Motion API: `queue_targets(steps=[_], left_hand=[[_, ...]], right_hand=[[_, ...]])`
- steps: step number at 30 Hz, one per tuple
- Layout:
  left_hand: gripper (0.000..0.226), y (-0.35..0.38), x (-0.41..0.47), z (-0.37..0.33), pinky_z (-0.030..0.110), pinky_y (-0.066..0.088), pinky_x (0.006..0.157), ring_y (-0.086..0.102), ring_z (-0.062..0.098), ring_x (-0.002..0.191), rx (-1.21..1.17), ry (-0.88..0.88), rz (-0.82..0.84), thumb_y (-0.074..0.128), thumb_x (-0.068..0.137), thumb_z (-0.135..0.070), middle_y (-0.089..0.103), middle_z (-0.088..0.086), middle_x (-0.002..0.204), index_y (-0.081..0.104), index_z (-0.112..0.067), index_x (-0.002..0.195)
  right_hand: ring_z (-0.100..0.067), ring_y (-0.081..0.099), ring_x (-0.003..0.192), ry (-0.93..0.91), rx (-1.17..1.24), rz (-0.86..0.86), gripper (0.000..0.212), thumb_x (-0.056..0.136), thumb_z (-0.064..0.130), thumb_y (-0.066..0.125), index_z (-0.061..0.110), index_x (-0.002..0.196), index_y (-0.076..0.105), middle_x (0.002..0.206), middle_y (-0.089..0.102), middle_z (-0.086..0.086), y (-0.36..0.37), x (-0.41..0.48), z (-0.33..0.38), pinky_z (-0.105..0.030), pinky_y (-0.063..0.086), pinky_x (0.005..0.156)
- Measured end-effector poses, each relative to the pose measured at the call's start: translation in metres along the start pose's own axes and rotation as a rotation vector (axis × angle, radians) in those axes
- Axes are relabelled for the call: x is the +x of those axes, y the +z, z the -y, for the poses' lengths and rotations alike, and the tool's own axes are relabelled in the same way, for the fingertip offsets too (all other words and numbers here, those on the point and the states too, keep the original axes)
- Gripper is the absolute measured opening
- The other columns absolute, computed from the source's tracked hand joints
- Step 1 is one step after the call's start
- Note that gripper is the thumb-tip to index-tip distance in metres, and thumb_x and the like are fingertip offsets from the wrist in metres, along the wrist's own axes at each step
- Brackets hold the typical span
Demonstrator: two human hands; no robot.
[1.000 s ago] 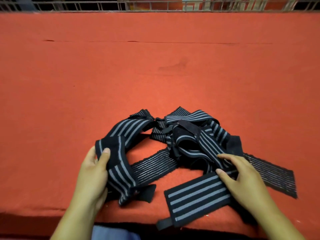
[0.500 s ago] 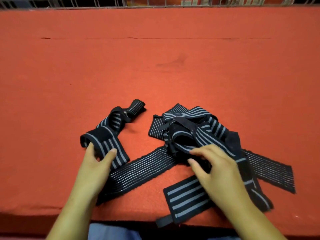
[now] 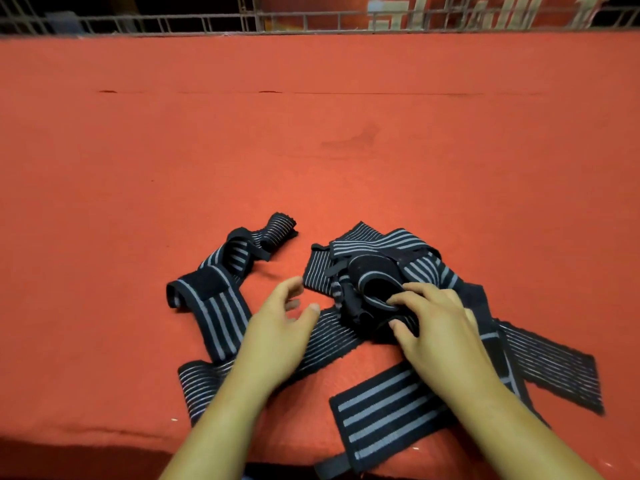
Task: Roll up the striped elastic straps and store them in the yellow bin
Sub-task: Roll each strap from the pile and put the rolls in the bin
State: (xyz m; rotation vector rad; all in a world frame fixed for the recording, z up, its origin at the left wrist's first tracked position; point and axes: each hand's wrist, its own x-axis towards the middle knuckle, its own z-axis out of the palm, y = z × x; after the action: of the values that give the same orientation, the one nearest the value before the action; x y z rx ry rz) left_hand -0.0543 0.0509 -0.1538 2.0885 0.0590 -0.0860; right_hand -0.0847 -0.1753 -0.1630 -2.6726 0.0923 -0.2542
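Several black elastic straps with grey stripes lie tangled near the front of the red cloth. One strap [image 3: 221, 292] lies apart on the left, curled and untouched. The main heap [image 3: 377, 268] sits in the middle, with flat ends reaching toward the front edge [image 3: 384, 417] and to the right [image 3: 554, 372]. My left hand [image 3: 277, 327] hovers with relaxed fingers above a thin-striped strap [image 3: 332, 337], holding nothing. My right hand [image 3: 433, 320] rests on the heap, its fingertips curled onto the black folds. No yellow bin is in view.
The red cloth table [image 3: 311, 150] stretches far back. A metal wire fence [image 3: 207, 22] runs along its far edge. The table's front edge lies just below my forearms.
My left hand has let go of the left strap and moved right toward the heap. My right hand has stayed on the heap, shifting slightly up it.
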Motion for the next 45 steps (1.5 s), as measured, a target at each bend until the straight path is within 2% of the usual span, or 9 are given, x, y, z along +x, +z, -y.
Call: queue_targets(steps=[5,8,14,19,25,28,32,38,45], left_hand=[[0.085,0.025,0.068,-0.004,0.037,0.031,0.122,0.039,0.025,0.149,0.095,-0.173,0.041,0.064,0.097,-0.041,0.038,0.009,0.163,0.019,-0.013,0.163],[0.089,0.038,0.089,0.005,0.043,0.040,0.117,0.052,0.028,0.138,0.057,-0.233,0.045,0.068,0.093,-0.042,0.051,0.010,0.154,0.021,-0.007,0.161],[0.023,0.050,0.084,0.011,0.027,0.052,0.079,0.072,0.013,0.090,-0.020,-0.139,0.011,0.069,0.096,-0.024,0.077,-0.002,0.102,0.068,-0.013,0.117],[0.012,0.018,0.049,0.010,0.028,0.048,0.075,0.070,0.014,0.091,0.104,-0.054,-0.097,0.060,0.098,-0.026,0.074,-0.009,0.094,0.070,-0.021,0.103],[0.073,0.021,-0.002,0.025,0.038,0.047,0.101,0.053,0.020,0.114,0.628,0.008,0.151,0.073,0.069,-0.075,0.054,-0.006,0.116,0.052,-0.027,0.120],[0.081,0.029,-0.009,0.029,0.041,0.039,0.111,0.038,0.021,0.128,0.738,0.048,0.051,0.067,0.073,-0.077,0.038,-0.004,0.134,0.047,-0.026,0.133],[0.062,0.037,-0.010,0.026,0.035,0.039,0.109,0.042,0.022,0.119,0.763,0.158,0.005,0.062,0.087,-0.062,0.045,0.001,0.126,0.048,-0.019,0.129],[0.030,0.033,-0.001,0.018,0.037,0.043,0.097,0.051,0.026,0.109,0.844,0.260,0.025,0.063,0.094,-0.030,0.052,0.003,0.116,0.053,-0.017,0.119],[0.034,0.017,-0.014,0.010,0.037,0.048,0.080,0.052,0.021,0.090,0.519,0.403,-0.068,0.056,0.075,0.002,0.045,-0.006,0.092,0.056,-0.021,0.100]], right_hand=[[-0.016,0.054,0.121,0.025,0.080,-0.084,0.018,0.090,0.025,0.079,0.032,0.105,0.073,0.123,0.062,0.022,-0.001,-0.001,-0.012,-0.043,0.044,0.102],[-0.020,0.058,0.115,0.032,0.113,-0.133,0.017,0.090,0.021,0.078,0.030,0.101,0.069,0.114,0.057,0.024,-0.004,-0.002,-0.023,-0.049,0.049,0.102],[-0.017,0.052,0.095,0.066,0.152,-0.205,0.018,0.091,0.009,0.075,0.023,0.097,0.066,0.098,0.062,0.012,-0.013,0.003,-0.040,-0.021,0.030,0.084],[-0.026,0.049,0.085,0.174,0.134,-0.203,0.021,0.093,0.005,0.068,0.021,0.090,0.056,0.086,0.056,0.001,-0.021,0.005,-0.052,-0.035,0.031,0.077],[-0.031,0.049,0.085,0.260,0.153,-0.195,0.017,0.094,0.004,0.065,0.012,0.086,0.052,0.084,0.053,-0.004,-0.019,0.001,-0.052,-0.038,0.031,0.076],[-0.037,0.057,0.097,0.277,0.146,-0.167,0.010,0.090,0.002,0.066,0.008,0.094,0.059,0.095,0.058,-0.007,-0.018,-0.003,-0.048,-0.039,0.037,0.082],[-0.033,0.050,0.135,0.286,0.176,-0.131,0.047,0.085,0.002,0.073,0.005,0.130,0.062,0.139,0.057,-0.018,-0.018,-0.012,-0.042,-0.036,0.033,0.118],[-0.036,0.036,0.145,0.046,0.197,-0.319,0.066,0.075,0.017,0.087,0.020,0.132,0.054,0.153,0.037,-0.017,-0.019,-0.031,0.009,-0.044,0.028,0.119],[-0.027,-0.010,0.163,-0.057,-0.078,0.060,0.067,0.095,0.047,0.071,0.054,0.154,0.040,0.177,-0.009,0.001,0.001,-0.003,0.035,-0.062,0.020,0.124]])
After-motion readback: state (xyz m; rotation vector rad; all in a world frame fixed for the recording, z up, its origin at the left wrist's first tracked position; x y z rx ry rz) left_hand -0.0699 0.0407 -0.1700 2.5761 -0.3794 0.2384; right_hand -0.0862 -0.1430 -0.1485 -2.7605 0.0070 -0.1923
